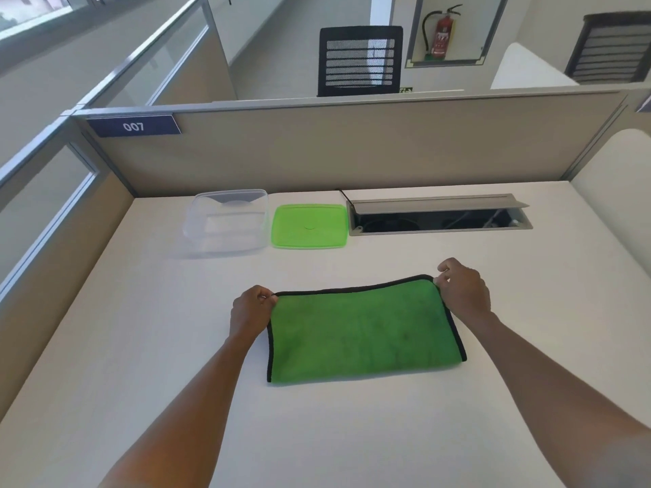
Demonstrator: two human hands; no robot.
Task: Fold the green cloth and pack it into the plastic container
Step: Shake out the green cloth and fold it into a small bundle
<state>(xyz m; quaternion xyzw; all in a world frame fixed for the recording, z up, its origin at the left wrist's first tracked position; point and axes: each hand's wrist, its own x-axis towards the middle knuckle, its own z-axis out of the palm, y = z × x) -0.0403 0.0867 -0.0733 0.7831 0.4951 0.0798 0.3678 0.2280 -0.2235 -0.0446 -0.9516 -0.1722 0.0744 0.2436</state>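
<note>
While the green microfibre cloth with black piping (pixel 364 332) lies flat on the white tabletop (pixel 141 346), near the middle and toward the near edge, I hold it at its two far corners. My left hand (pixel 250 313) has its fingers (pixel 265 298) pinched closed on the far-left corner; my right hand (pixel 464 289) has its fingers (pixel 443 278) pinched closed on the far-right corner. The near edge shows no piping and looks rounded, so I judge the cloth to be doubled over once already, with the piped edges stacked along the far side.

Handling characteristics, as judged: the cloth is light, soft and limp. It will sag wherever it is unsupported, and its plush surface should grip against itself rather than slide. It is not fragile. The piped hem is the firmest part, so the corners are the correct place to take hold; a pinch must catch both layers or the lower one will trail behind.

The clear rectangular plastic container (pixel 225 223) stands open toward the far-left of the tabletop, with the flat green plastic lid (pixel 309 226) just beside it on the right. The cloth looks wider than the container opening, so I judge a further fold is required before packing.
</note>
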